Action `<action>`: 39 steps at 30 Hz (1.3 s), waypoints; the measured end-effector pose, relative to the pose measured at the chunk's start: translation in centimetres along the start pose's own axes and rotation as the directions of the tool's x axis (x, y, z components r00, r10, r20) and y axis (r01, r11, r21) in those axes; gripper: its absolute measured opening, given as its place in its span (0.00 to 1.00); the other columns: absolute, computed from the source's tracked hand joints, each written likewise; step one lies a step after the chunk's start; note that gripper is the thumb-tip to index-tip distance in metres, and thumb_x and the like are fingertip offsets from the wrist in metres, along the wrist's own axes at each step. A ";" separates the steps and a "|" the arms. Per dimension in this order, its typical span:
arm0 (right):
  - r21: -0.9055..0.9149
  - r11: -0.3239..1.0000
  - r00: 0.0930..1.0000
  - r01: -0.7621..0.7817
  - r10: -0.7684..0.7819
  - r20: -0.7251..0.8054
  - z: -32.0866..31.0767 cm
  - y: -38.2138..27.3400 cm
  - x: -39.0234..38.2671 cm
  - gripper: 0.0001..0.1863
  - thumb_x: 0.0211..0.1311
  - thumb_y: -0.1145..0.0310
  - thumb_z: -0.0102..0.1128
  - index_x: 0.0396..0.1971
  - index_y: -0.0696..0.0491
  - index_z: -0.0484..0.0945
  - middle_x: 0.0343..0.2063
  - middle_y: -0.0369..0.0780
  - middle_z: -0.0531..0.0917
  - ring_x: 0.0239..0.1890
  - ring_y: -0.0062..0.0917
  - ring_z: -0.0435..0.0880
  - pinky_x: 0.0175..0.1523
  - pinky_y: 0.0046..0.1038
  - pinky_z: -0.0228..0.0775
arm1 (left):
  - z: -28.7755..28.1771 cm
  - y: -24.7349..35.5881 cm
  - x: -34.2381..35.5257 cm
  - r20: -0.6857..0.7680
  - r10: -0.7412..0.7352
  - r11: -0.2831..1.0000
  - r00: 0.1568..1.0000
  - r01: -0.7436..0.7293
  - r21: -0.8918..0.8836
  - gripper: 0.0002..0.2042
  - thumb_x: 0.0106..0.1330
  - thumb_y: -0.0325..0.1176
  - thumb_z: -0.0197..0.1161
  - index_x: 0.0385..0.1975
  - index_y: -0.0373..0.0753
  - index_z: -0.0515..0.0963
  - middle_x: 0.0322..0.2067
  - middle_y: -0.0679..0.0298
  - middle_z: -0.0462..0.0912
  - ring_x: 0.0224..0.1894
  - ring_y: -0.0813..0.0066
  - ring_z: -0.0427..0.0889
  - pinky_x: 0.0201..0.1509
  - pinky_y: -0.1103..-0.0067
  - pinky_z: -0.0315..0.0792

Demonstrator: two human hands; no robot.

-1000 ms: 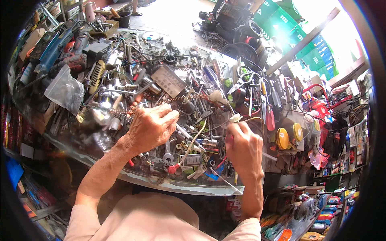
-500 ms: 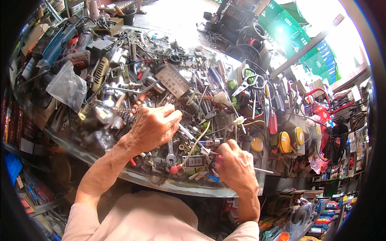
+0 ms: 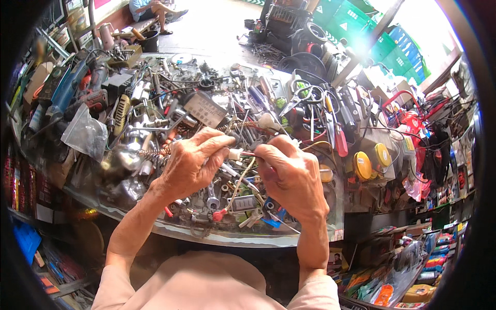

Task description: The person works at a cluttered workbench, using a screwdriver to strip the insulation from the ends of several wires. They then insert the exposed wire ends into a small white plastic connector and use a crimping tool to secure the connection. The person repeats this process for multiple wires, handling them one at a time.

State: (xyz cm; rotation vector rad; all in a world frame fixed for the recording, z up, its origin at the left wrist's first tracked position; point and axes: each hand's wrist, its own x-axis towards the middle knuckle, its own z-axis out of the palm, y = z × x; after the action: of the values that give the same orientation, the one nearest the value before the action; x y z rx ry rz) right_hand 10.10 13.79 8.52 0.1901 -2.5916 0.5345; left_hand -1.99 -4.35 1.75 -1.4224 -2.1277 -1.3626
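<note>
The left hand pinches a small white connector at its thumb and fingertips, and the right hand has its fingers bent and pressed together on a thin red piece that reaches the connector; whether this is a wire or a tool tip cannot be told. Just below the grip, a combination wrench and a grey rectangular module lie on the glass-topped table, whose pale edge curves toward the person. Left of the grip are a coil spring, partly behind the left hand, and a clear plastic bag; farther out stands a cordless drill. Beyond the grip to the right rest scissors and a red-handled screwdriver, with two round yellow tins to their near right. Well past the table, a seated person is cut off by the upper edge, near a bright, washed-out floor. Green panels stand at far right, partly lost in glare. Packets crowd shelving at lower right. The right fingertips are hidden, and many small metal parts blur together.
</note>
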 end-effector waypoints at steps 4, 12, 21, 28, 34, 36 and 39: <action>0.038 0.999 0.999 0.030 -0.029 -0.028 -0.6 0.3 0.6 0.14 0.47 0.82 0.65 0.37 0.53 0.83 0.32 0.40 0.81 0.27 0.35 0.84 0.31 0.32 0.75 | -0.7 2.3 1.6 0.170 -0.092 0.967 0.981 0.129 -0.221 0.14 0.66 0.26 0.63 0.51 0.35 0.80 0.39 0.56 0.83 0.36 0.69 0.84 0.36 0.77 0.77; 0.123 0.988 0.987 0.099 -0.082 -0.138 0.5 1.5 0.2 0.29 0.45 0.78 0.68 0.53 0.48 0.79 0.38 0.41 0.82 0.31 0.39 0.84 0.35 0.36 0.77 | 0.7 2.2 1.4 0.131 -0.142 0.902 0.981 0.183 -0.391 0.14 0.65 0.26 0.67 0.50 0.35 0.81 0.35 0.61 0.84 0.30 0.79 0.81 0.30 0.83 0.74; -0.090 0.978 0.905 0.187 -0.208 -0.371 2.9 1.4 -0.2 0.20 0.49 0.75 0.74 0.45 0.57 0.82 0.26 0.41 0.82 0.16 0.29 0.78 0.19 0.26 0.68 | 0.9 1.1 -0.1 0.332 -0.425 0.238 0.842 0.458 -0.857 0.17 0.67 0.26 0.66 0.55 0.32 0.77 0.39 0.58 0.88 0.36 0.78 0.87 0.30 0.88 0.77; -0.026 0.997 0.941 0.079 -0.083 -0.327 3.8 -0.2 -1.1 0.12 0.49 0.81 0.72 0.36 0.56 0.82 0.27 0.38 0.83 0.17 0.20 0.74 0.20 0.21 0.59 | 2.9 1.3 -0.9 0.249 -0.310 0.408 0.917 0.365 -0.837 0.10 0.67 0.28 0.66 0.45 0.32 0.83 0.41 0.64 0.81 0.44 0.79 0.82 0.46 0.82 0.79; -0.122 0.993 0.962 0.004 -0.037 -0.271 3.2 -1.6 -1.9 0.10 0.53 0.76 0.71 0.32 0.54 0.78 0.22 0.37 0.80 0.17 0.24 0.73 0.25 0.27 0.59 | 3.3 0.7 -1.4 0.289 -0.308 0.328 0.907 0.386 -0.862 0.10 0.64 0.28 0.69 0.43 0.34 0.85 0.37 0.64 0.83 0.40 0.80 0.81 0.43 0.83 0.78; -0.128 0.991 0.949 0.048 -0.085 -0.304 3.3 -1.0 -2.1 0.09 0.54 0.73 0.71 0.31 0.54 0.77 0.21 0.36 0.78 0.18 0.25 0.73 0.27 0.27 0.60 | 3.4 0.7 -1.3 0.251 -0.311 0.345 0.917 0.355 -0.869 0.08 0.63 0.28 0.71 0.40 0.33 0.86 0.35 0.64 0.84 0.38 0.82 0.81 0.39 0.84 0.76; -0.131 0.991 0.947 0.012 -0.053 -0.316 3.4 -1.0 -2.4 0.08 0.54 0.73 0.69 0.30 0.54 0.76 0.20 0.38 0.77 0.19 0.27 0.73 0.29 0.30 0.62 | 3.0 0.6 -1.4 0.368 -0.324 0.230 0.872 0.450 -0.863 0.08 0.65 0.25 0.68 0.42 0.33 0.85 0.40 0.62 0.84 0.41 0.80 0.82 0.44 0.84 0.78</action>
State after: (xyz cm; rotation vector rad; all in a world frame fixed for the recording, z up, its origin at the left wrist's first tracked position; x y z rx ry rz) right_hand 10.94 11.63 4.93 0.0943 -2.2920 0.3526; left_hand 0.06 -2.74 -0.43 -1.2033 -1.7569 -3.1854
